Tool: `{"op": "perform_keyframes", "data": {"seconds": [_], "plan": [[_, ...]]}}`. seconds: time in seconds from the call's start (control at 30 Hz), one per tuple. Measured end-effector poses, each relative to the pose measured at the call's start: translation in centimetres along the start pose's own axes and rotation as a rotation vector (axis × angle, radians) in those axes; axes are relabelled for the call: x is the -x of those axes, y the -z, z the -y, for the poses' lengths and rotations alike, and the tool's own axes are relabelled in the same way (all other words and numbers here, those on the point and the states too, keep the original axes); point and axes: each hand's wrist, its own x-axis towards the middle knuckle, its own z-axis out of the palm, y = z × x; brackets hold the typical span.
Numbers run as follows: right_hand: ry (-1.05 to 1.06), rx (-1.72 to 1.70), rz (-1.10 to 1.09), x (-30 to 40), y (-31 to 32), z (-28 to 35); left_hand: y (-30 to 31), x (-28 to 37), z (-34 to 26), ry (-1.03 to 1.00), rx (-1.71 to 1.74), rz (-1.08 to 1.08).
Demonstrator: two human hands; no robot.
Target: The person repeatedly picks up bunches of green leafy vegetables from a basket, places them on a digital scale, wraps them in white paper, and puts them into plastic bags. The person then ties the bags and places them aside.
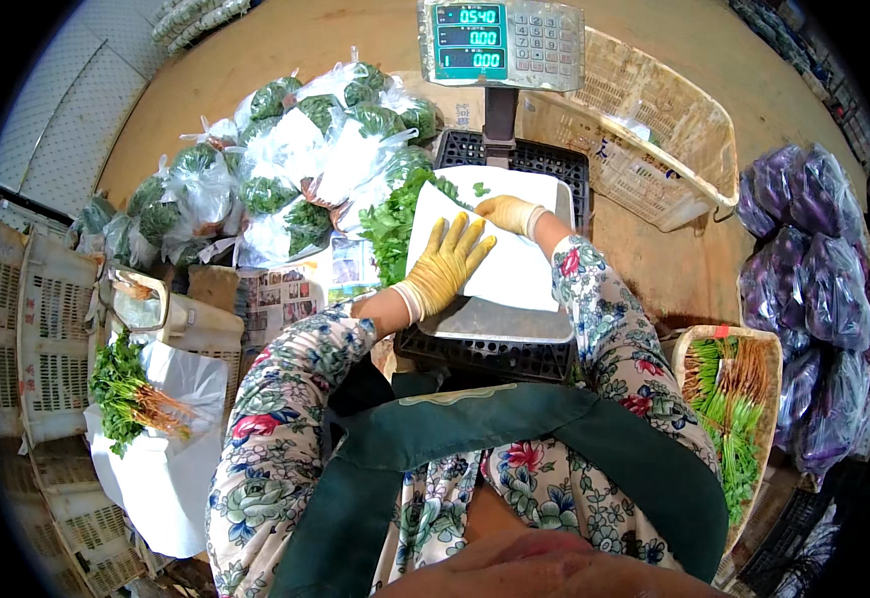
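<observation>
A white paper sheet is folded over a bunch of leafy greens, whose leaves stick out at its left side. The bundle lies on the metal pan of a digital scale. My left hand, in a yellow glove, rests on the paper with fingers spread. At the far edge of the sheet is my right hand, also gloved, its fingers bent against the paper; whether they grip it is hidden. A loose leaf sprig lies beyond it on white paper.
The scale's lit display head stands on a post beyond the pan. Bagged greens are heaped at left. Right are a large plastic crate, bagged eggplants and a basket of stemmed greens. Another bunch lies at left.
</observation>
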Motion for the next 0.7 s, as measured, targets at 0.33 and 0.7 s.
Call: {"op": "perform_keyframes", "data": {"seconds": [0.33,0.7], "plan": [[-0.083,0.216,-0.058,11.1,0.2,6.1,3.1,-5.1,2.7,-0.102,0.718,0.861],[0.148,0.263,-0.263,7.2,-2.5,3.7,2.6,-5.1,15.8,0.267,0.595,-0.2]]}}
